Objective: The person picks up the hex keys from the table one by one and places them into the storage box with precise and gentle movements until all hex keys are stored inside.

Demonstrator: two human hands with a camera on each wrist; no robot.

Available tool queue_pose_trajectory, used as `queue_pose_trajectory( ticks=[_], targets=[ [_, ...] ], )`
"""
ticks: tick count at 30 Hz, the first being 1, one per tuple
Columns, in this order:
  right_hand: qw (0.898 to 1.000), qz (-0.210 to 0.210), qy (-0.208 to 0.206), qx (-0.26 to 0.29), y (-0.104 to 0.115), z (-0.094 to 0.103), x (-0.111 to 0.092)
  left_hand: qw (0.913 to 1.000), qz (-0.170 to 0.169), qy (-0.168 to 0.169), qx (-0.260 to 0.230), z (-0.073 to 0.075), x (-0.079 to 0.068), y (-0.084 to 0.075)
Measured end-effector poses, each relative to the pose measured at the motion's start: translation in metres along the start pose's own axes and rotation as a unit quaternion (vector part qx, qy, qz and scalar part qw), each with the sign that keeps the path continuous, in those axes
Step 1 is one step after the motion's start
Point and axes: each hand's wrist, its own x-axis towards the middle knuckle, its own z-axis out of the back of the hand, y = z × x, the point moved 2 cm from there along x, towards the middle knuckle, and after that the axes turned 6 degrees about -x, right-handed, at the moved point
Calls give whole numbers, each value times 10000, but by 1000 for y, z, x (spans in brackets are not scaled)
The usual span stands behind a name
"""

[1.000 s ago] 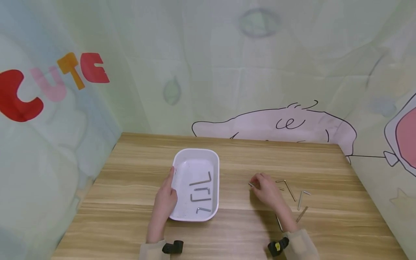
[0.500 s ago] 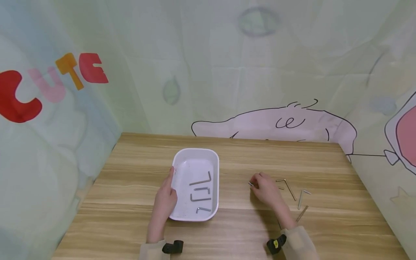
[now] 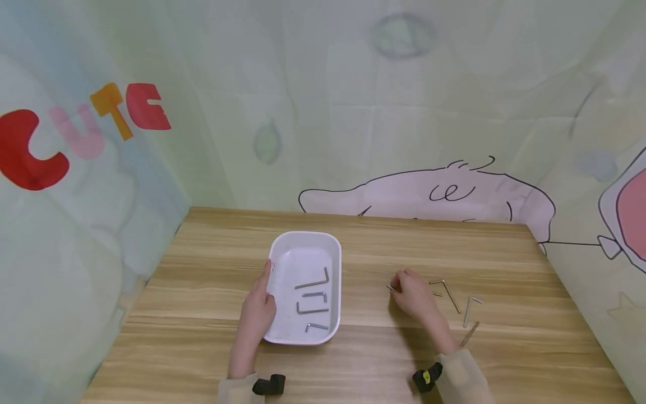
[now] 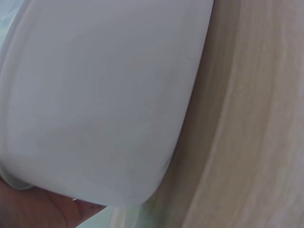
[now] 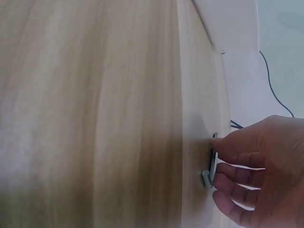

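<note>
My left hand [image 3: 257, 310] grips the left side of a white rectangular tray [image 3: 284, 320]; the outer wall of the tray [image 4: 104, 95] fills much of the left wrist view. Inside the tray lie several L-shaped hex keys, among them a longer one [image 3: 312, 285] and a small one [image 3: 317, 326]. To the right of the tray, my right hand [image 3: 415, 296] is low over the table. Its thumb and fingers pinch a metal hex key [image 5: 213, 164] at the tabletop, as the right wrist view shows. Only a short end of that key shows in the head view.
Several loose hex keys lie right of my right hand, including a bronze-toned one [image 3: 451, 296], a silver one [image 3: 466, 312] and one partly behind the sleeve [image 3: 470, 333]. The wooden table [image 3: 373, 247] meets a printed cloth backdrop [image 3: 328, 129] at the back and sides.
My right wrist has shifted slightly left, and a hex key visible beside it a second ago is now hidden. The left hand and tray stay in place.
</note>
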Motion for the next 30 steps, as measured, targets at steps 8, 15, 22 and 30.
queue_pose_trajectory(
  ticks=[8,15,22,30],
  targets=[
    [9998,-134,143,-61,-1,0,4,10000,52,-10,-18,-1,1,-1],
    [9992,-230,304,-94,-2,0,5,10000,55,-15,0,-1,1,-2],
    [9992,-207,337,-85,-2,0,4,9999,102,24,-47,-1,0,-2],
    [9997,-213,98,-77,-4,-1,1,9999,133,33,-96,-1,0,-1]
  ],
)
